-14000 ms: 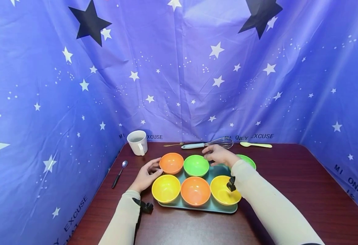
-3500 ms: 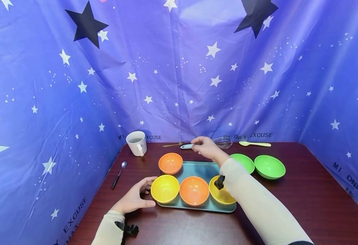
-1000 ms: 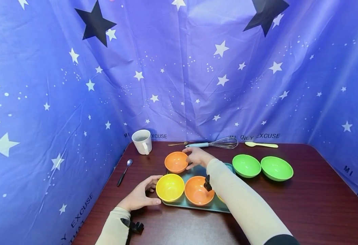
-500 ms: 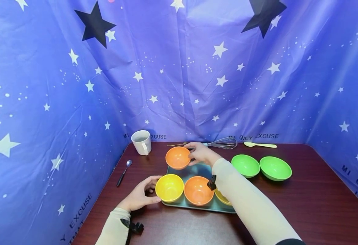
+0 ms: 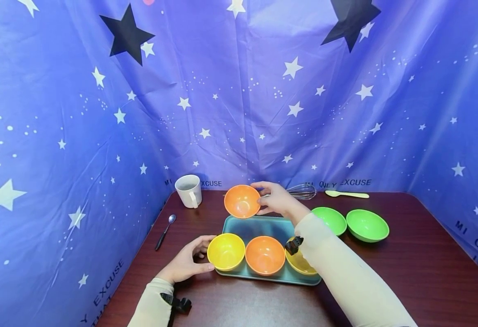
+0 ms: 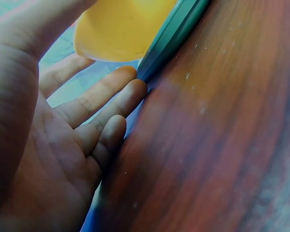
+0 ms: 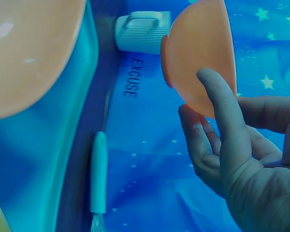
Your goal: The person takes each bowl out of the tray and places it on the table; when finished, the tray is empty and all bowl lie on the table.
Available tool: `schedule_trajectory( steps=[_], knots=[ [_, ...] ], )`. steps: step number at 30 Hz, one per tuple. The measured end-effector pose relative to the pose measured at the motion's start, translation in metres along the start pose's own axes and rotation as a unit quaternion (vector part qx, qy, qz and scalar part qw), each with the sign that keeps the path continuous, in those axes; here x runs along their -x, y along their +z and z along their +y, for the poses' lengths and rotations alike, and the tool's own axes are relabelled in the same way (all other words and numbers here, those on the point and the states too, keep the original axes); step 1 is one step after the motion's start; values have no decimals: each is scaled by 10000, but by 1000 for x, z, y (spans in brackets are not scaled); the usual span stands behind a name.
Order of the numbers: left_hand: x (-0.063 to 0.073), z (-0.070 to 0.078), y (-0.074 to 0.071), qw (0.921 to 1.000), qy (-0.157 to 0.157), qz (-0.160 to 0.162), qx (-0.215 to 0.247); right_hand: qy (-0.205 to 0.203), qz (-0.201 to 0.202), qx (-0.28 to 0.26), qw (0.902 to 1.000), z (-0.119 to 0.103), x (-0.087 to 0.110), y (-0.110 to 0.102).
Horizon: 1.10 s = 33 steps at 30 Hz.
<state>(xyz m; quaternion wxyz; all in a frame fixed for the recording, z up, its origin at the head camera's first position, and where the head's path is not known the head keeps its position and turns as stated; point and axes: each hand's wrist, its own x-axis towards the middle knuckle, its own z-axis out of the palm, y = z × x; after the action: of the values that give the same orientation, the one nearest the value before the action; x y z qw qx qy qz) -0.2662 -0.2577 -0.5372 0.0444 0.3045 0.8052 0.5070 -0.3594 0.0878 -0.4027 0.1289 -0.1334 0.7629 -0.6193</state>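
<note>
My right hand (image 5: pixel 277 198) pinches an orange bowl (image 5: pixel 242 201) by its right side, raised above the back edge of the blue-green tray (image 5: pixel 263 221). In the right wrist view, the thumb lies along the outside of this bowl (image 7: pixel 198 53), its other fingers partly hidden. At the tray's front left, a yellow bowl (image 5: pixel 226 251) sits beside my left hand (image 5: pixel 186 261). The left wrist view shows that hand (image 6: pixel 82 125) with loosely extended fingers at the yellow bowl and the tray's edge. A second orange bowl (image 5: pixel 265 255) and another yellow bowl (image 5: pixel 300 263), partly covered by my right forearm, share the tray.
Two green bowls (image 5: pixel 367 225) stand right of the tray. A white mug (image 5: pixel 188 190) and a dark-handled spoon (image 5: pixel 165 232) are at the left. A whisk (image 5: pixel 302 191), partly hidden, and a pale yellow spoon (image 5: pixel 346 194) lie along the back by the starry curtain (image 5: pixel 243 91).
Both green bowls went from the tray area to the table's right. In the last second the back-left orange bowl has been gripped, lifted and carried slightly right; my left hand stays put.
</note>
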Motion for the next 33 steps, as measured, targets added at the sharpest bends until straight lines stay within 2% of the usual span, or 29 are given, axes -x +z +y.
schedule_trajectory(
  steps=[10,20,33],
  knots=[
    [0,-1,1,10000,-14,14,3,-496,192,-167,9984,-14,26,-17],
    [-1,-1,2,9998,-183,22,-45,-509,501,-223,9972,-11,59,-45],
    [0,-4,3,9998,-186,67,-54,-1087,794,-157,9908,-3,109,-86]
  ],
)
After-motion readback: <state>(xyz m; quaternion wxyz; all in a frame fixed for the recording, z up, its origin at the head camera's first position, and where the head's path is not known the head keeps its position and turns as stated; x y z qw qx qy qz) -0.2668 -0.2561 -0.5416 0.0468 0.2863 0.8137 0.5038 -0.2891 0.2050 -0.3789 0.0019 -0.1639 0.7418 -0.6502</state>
